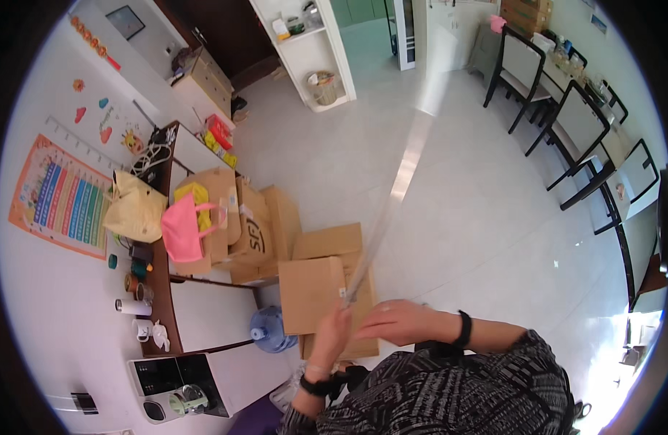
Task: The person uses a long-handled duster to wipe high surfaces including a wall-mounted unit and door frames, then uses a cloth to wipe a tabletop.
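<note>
My left hand (334,329) is closed around the lower end of a long, thin, pale strip or pole (373,239), which slants up and to the right over the floor; its material is not clear. Close beside it on the right, my right hand (396,322) has its fingers together and bent, slightly blurred; whether it touches the strip cannot be told. Beneath both hands lie cardboard boxes, with a closed box (312,293) at the front and another box (331,240) behind it.
A blue water jug (271,329) stands left of the boxes. More cardboard boxes (252,234) and a pink bag (182,231) are by a cabinet with a brown top (162,304). A white shelf unit (328,49) stands ahead; chairs (576,125) line a table at right.
</note>
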